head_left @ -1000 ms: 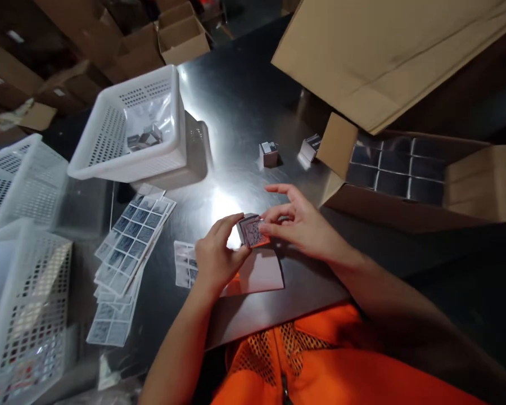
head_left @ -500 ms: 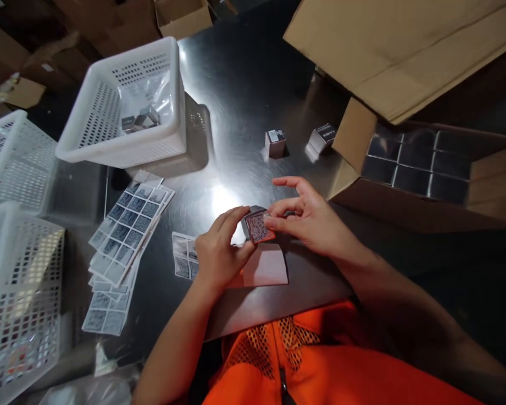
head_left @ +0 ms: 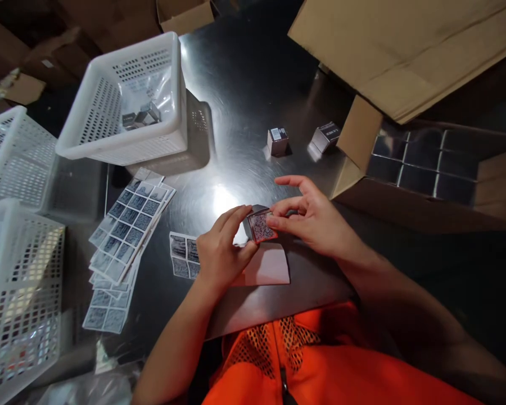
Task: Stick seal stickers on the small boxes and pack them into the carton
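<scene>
My left hand [head_left: 219,247] is closed around the sides of a small silvery box [head_left: 263,226], its printed face turned up towards me. Thumb and fingertips of my right hand [head_left: 314,219] pinch together at the right edge of that box, with the index finger stretched out above. Whether they also hold a bit of label there is too small to tell. Below the box lies a pale sheet [head_left: 272,267], partly covered by my left hand. To the left, a creased sheet of square printed labels [head_left: 179,256] sticks out from behind the same hand.
A fanned pile of label sheets [head_left: 129,225] lies at left. Beyond it stands a white basket [head_left: 143,146] with small boxes and a plastic bag. More baskets [head_left: 29,292] line the left edge. Two small boxes [head_left: 277,142] [head_left: 325,136] stand ahead. A carton [head_left: 405,205] of packed boxes is right.
The view has shifted slightly. Both hands keep nearly the same hold on the small box, with no clear change in the things around.
</scene>
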